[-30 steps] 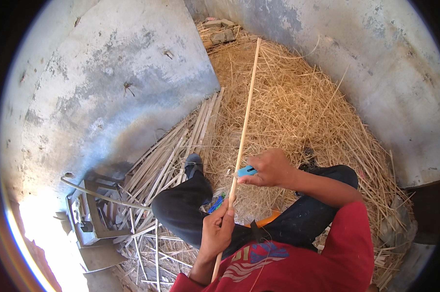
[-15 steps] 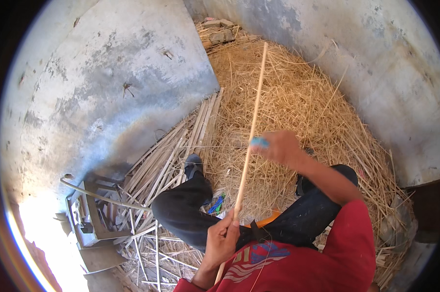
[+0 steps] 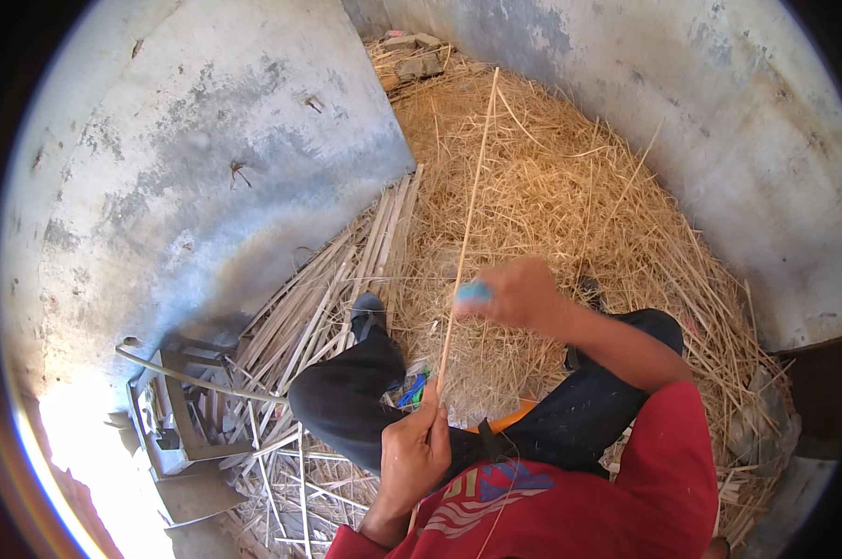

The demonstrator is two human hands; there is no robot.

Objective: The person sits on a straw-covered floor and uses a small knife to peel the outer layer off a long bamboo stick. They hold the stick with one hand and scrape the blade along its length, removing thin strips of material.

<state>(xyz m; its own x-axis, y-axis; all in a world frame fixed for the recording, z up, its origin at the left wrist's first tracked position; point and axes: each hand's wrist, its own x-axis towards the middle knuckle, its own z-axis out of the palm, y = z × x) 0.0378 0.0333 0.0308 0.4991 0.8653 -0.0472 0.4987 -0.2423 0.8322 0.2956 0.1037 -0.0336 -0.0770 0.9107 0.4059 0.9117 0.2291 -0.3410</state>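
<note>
A long, thin, pale strip point(image 3: 472, 186), which looks like bamboo or split wood, slants up from my lap toward the far wall. My left hand point(image 3: 412, 449) is closed round its lower part, just above my shirt. Farther along the strip, my right hand point(image 3: 523, 296) is closed on a small blue object point(image 3: 473, 293) that lies against the strip. Motion blurs both the hand and the object, so its exact kind cannot be made out. Near the strip's far end a thin curved sliver point(image 3: 519, 121) bends off to the right.
Straw-like shavings point(image 3: 551, 177) cover the floor ahead and to the right. Flat wooden strips point(image 3: 319, 270) lie piled at left by the wall point(image 3: 207, 112). A box-like frame point(image 3: 174, 415) and a bent rod point(image 3: 197, 377) are at lower left. Blue-green scraps point(image 3: 412, 389) lie between my legs.
My right hand and the blue object have moved slightly left and nearer to me along the strip. The strip's far end has swung a little left, and my left hand has shifted slightly left.
</note>
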